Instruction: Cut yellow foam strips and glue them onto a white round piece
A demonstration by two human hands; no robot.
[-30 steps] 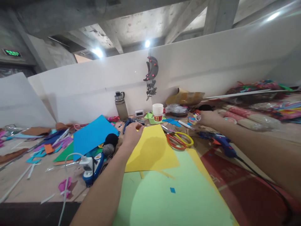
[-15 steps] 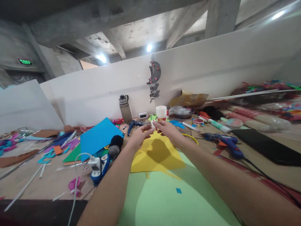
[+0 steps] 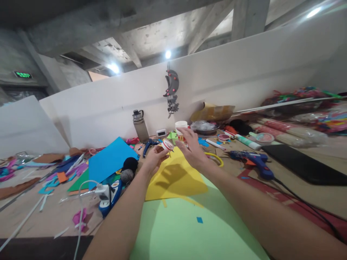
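Note:
A small white roll with a red rim (image 3: pixel 167 145) is held between the fingertips of my left hand (image 3: pixel 155 159), above the yellow sheet (image 3: pixel 177 180). To its right my right hand (image 3: pixel 192 148) is raised with fingers apart and nothing in them. Just behind that hand stands a white paper cup (image 3: pixel 181 125), partly covered by the fingers. Under the yellow sheet lies a large light green sheet (image 3: pixel 173 234), with a small blue paper square (image 3: pixel 200 220) on it.
To the left are a blue sheet (image 3: pixel 108 159), black yarn (image 3: pixel 130 164) and a power strip (image 3: pixel 111 198) with a white cable. A bottle (image 3: pixel 140 126) stands behind. At right lie a blue glue gun (image 3: pixel 255 162) and a black board (image 3: pixel 303 162).
My hands have moved apart. My right hand has let go and opened, while the white roll stays in my left hand. The whole view has shifted slightly.

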